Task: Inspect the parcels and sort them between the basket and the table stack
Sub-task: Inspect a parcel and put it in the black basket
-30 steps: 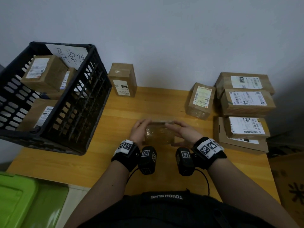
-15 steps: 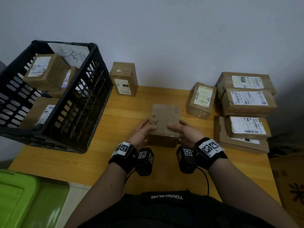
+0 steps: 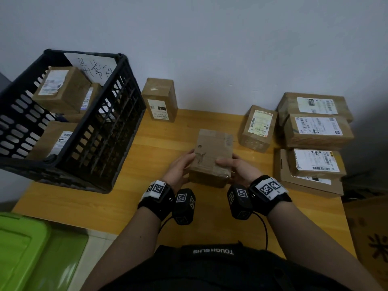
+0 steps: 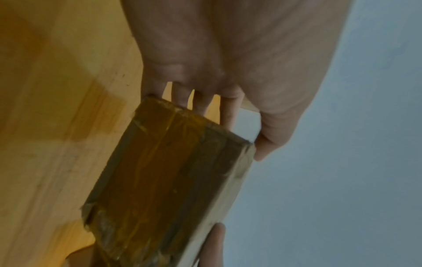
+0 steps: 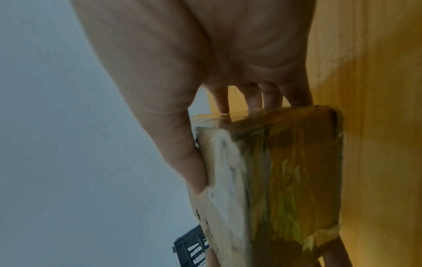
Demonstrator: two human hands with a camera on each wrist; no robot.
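Basket [image 3: 117, 131] left of table [image 3: 159, 156] stack [image 3: 315, 143]

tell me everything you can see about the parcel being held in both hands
The held parcel is a small brown cardboard box, wrapped in glossy clear tape that wrinkles on its end faces. Its upturned broad face shows scuffs and small tears and no shipping label. It is tilted, far edge raised, above the wooden table near its middle. The left hand grips one side and the right hand the other, thumbs on top, fingers underneath.
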